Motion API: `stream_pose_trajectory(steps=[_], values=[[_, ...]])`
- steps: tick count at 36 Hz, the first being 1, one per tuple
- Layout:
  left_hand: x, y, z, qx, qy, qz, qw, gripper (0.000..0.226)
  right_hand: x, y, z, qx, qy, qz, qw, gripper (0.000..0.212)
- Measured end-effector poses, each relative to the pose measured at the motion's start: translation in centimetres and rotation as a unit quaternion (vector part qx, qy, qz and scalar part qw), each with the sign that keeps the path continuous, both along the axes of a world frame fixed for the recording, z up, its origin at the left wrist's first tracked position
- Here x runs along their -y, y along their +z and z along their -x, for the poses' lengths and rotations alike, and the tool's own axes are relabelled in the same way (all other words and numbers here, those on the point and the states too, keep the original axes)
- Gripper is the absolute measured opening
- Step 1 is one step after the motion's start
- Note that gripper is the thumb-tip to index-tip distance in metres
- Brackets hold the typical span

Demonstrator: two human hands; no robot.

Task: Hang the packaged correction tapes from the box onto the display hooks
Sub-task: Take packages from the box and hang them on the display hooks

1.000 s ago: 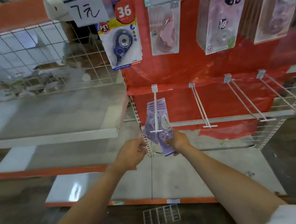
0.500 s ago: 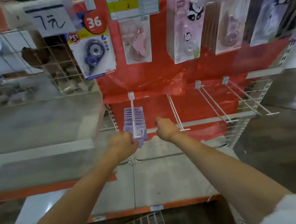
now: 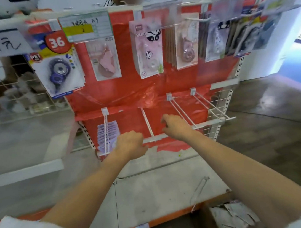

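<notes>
Correction tapes [image 3: 107,135] hung; hands [image 3: 130,143] loosely curled, empty.

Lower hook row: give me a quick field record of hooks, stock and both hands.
loaded hook: leftmost hook, purple packs hanging on it
bare hooks: three to its right, first one
left hand: by the loaded hook's tip, fingers curled, grip unclear
right hand: between bare hooks, holding nothing
box: bottom right, packs inside
</notes>
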State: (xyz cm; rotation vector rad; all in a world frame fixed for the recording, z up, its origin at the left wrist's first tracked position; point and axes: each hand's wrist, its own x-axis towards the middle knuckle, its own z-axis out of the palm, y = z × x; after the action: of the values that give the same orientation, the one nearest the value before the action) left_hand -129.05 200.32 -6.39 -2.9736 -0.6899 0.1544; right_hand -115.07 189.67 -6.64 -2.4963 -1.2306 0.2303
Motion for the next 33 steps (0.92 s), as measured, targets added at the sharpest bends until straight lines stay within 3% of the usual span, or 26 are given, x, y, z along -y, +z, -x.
stream_pose_trajectory(steps=[15, 23, 33], values=[[11.1, -2.5, -11.2, 0.064, -0.202, 0.068, 0.975, 0.026, 14.3, -2.5, -6.6, -0.049, -0.158, 0.012, 0.986, 0.03], [17.6, -7.0, -17.4, -0.014, -0.27, 0.153, 0.95, 0.037, 23.6, -7.1, -9.4, -0.097, -0.251, 0.05, 0.962, 0.032], [25.9, -15.0, -23.9, -0.123, -0.275, 0.171, 0.938, 0.039, 33.6, -18.0, -12.2, -0.247, -0.323, 0.082, 0.91, 0.037]])
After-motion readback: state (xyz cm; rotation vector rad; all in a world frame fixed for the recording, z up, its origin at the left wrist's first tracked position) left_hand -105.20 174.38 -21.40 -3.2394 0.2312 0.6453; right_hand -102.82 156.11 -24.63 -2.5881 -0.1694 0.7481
